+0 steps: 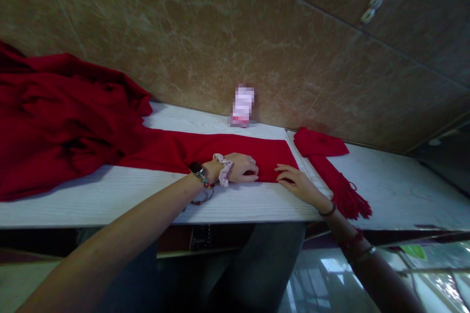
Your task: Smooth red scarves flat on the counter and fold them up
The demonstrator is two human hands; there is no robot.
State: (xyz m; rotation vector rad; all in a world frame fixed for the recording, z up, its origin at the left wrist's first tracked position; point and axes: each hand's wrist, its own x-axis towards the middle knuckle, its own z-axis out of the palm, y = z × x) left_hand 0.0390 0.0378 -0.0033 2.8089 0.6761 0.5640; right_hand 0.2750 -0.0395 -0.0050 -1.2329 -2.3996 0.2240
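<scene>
A long, flat strip of red scarf cloth (227,144) runs across the white wood-grain table (147,200). My left hand (242,167) lies on its near edge, fingers curled down and closed against the fabric; the fingertips are partly hidden. To the right, my right hand (299,185) touches the strip near its straight right end, with fingers stretched out and slightly apart. On the left, the strip runs into a large crumpled heap of red cloth (66,122). Just beyond the right end lies a folded red piece with a tasselled fringe (347,195).
A phone-like pink and white object (243,105), blurred out, leans against the brown marbled wall (183,34) behind the table. A white fitting (372,9) is on the wall at upper right. Between strip and fringe runs a pale band (308,166). My legs (264,259) are below the table's front edge.
</scene>
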